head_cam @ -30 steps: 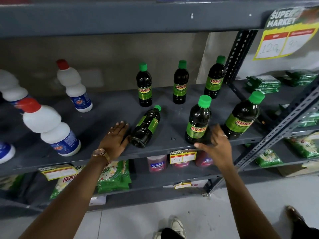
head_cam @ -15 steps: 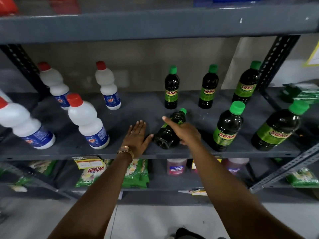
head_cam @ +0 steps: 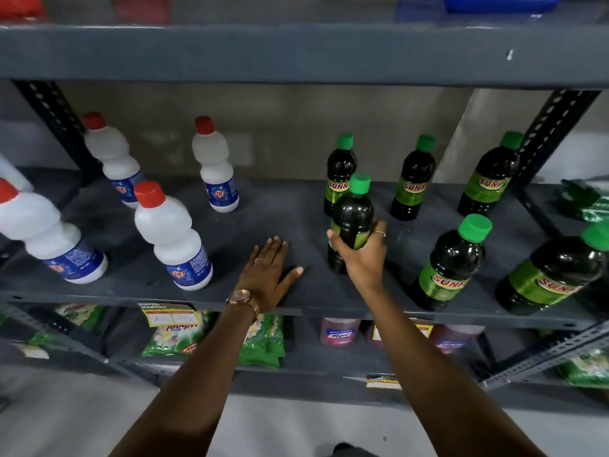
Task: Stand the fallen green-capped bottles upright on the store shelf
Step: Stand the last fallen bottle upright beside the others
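My right hand point(head_cam: 364, 255) is wrapped around the lower body of a dark green-capped bottle point(head_cam: 352, 212), which stands upright with its base on or just above the grey shelf point(head_cam: 296, 225). My left hand point(head_cam: 267, 275) lies flat and open on the shelf a little to the left of that bottle, holding nothing. Three more green-capped bottles stand upright in the back row: one point(head_cam: 339, 166) partly hidden behind the held bottle, one point(head_cam: 413, 179) and one point(head_cam: 491, 179). In front at the right stand two others, one point(head_cam: 451, 262) and a larger one point(head_cam: 553, 275).
Several white red-capped bottles point(head_cam: 171, 235) stand on the left half of the shelf. An upper shelf point(head_cam: 296, 54) hangs close overhead. A perforated upright point(head_cam: 553, 127) bounds the right side. The lower shelf holds green packets point(head_cam: 260, 338) and price tags.
My right hand moved left, took hold of the fallen bottle and raised it from lying to upright. My left hand stayed flat on the shelf. The view has shifted left.
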{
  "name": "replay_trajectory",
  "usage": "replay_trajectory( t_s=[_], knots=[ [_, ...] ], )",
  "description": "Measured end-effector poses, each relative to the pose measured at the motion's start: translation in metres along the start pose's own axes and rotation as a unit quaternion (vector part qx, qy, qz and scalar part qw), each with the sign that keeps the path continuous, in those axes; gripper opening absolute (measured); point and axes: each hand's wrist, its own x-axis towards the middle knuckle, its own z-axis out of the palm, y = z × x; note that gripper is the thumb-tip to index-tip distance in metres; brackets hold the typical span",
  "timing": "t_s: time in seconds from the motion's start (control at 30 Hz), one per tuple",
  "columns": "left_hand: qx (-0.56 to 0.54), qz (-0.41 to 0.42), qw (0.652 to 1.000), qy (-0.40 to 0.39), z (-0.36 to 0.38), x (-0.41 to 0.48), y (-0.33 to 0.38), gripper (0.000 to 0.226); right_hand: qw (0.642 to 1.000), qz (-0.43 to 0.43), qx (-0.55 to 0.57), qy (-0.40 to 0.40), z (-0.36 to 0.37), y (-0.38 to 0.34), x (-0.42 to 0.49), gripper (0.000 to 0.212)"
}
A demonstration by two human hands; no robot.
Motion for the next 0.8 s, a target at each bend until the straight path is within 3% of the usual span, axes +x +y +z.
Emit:
replay_trajectory(
  t_s=[0.23, 0.5, 0.7, 0.8],
  knots=[
    [0.000, -0.014, 1.000, -0.005, 0.000, -0.001, 0.002, 0.083, 0.998, -0.007, -0.009, -0.069, 0.002, 0.023, -0.004, 0.086],
    [0.015, -0.016, 1.000, -0.003, -0.001, -0.001, 0.003, 0.087, 0.997, -0.016, -0.081, 0.001, 0.011, 0.017, -0.002, 0.076],
    [0.014, -0.014, 1.000, -0.004, 0.000, 0.000, 0.004, 0.084, 0.997, 0.014, -0.046, -0.063, 0.000, 0.024, 0.001, 0.070],
    [0.016, -0.015, 1.000, -0.011, -0.001, 0.001, 0.003, 0.086, 0.998, 0.015, -0.050, -0.039, 0.003, 0.018, 0.000, 0.075]
  ],
)
